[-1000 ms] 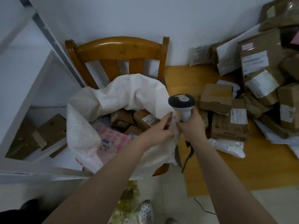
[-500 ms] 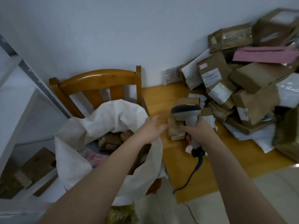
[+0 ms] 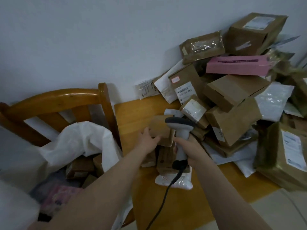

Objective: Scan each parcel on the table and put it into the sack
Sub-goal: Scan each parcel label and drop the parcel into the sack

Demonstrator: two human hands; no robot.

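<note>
At the left end of the worktop [image 3: 131,113], the left hand [image 3: 147,138] stretches forward, its fingers curled round the near corner of a small brown parcel [image 3: 160,128]. The right hand [image 3: 187,146] grips the handle of the scanner [image 3: 181,130] upright, just beside that parcel. Left of both, the white sack [image 3: 78,140] gapes open on the chair [image 3: 54,98] — inside lie brown boxes [image 3: 81,165] and a pink packet [image 3: 58,195].
</note>
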